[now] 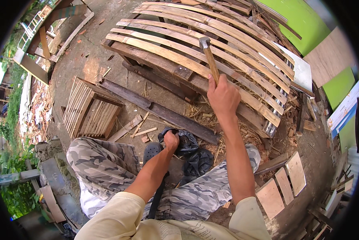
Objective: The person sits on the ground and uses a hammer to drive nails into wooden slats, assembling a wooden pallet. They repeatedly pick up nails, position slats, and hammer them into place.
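Note:
My right hand is wrapped around the wooden handle of a hammer, its metal head up over a row of bamboo slats. Those slats lie side by side across a dark wooden frame in front of me. Lower down, between my knees, my left hand reaches to a black plastic bag. Its fingers are curled at the bag's opening, and what they hold, if anything, is hidden.
A long dark beam lies on the ground before my feet. To its left stands a slatted wooden crate. Flat board pieces lie at my right, and green panels lean at the far right. Wood scraps litter the ground.

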Tool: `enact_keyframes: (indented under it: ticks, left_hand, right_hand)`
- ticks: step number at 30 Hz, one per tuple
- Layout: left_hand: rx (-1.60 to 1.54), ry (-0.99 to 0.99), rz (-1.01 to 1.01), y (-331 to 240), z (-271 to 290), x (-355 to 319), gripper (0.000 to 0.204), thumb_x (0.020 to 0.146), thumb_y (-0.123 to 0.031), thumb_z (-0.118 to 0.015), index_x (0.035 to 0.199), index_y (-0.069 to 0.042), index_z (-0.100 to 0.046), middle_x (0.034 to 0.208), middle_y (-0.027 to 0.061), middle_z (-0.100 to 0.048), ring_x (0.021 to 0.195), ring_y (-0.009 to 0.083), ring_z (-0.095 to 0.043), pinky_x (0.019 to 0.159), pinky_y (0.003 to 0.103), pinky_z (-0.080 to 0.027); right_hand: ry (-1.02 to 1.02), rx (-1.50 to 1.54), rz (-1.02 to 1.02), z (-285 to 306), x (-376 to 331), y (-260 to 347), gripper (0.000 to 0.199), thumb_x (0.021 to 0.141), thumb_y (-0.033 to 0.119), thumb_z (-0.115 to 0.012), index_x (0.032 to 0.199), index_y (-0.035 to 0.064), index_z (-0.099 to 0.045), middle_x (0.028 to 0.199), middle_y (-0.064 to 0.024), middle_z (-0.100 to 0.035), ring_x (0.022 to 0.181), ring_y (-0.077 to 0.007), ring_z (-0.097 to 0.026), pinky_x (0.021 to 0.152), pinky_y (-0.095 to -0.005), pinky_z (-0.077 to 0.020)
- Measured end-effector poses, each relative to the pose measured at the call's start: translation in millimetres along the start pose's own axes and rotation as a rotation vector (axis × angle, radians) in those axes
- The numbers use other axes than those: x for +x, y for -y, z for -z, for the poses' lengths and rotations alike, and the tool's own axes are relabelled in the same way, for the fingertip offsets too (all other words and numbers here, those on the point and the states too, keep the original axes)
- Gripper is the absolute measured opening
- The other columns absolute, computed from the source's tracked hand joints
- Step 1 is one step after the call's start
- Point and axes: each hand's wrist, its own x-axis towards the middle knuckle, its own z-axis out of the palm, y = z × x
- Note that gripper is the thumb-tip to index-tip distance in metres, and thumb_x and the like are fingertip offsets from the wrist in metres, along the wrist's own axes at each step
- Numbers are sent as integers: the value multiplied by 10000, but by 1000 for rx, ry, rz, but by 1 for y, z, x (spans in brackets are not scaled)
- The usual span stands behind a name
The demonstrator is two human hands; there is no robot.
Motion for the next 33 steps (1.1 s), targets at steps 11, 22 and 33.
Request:
enact_keyframes:
  ticks: [11, 22, 33]
  left_hand:
    - [-96, 127, -37, 19, 23, 18, 301, 869, -257, -743, 1078, -40, -764, 1037, 198, -750, 982, 364, -718, 876, 414, -545]
    - [133, 199, -342, 12, 24, -4, 264, 832, -225, -733, 1054, -82, -744, 1002, 159, -730, 973, 379, -692, 862, 460, -543]
    - [488, 195, -637, 1, 11, -10, 216, 930, -142, -520, 1028, -69, -698, 1127, 187, -664, 1007, 381, -683, 815, 487, -561]
  right_hand:
    - [37, 4, 6, 4, 3, 1, 462, 1025, 459, -534, 836, 40, -581, 615, -188, -644, 580, -424, -660, 535, -530, -507]
    - [71, 1, 3, 7, 4, 2, 456, 1022, 452, -538, 858, 31, -598, 631, -203, -658, 599, -430, -672, 554, -532, -522]
    - [52, 6, 4, 3, 5, -2, 452, 1020, 452, -543, 868, 31, -606, 636, -197, -663, 601, -430, -672, 561, -531, -521]
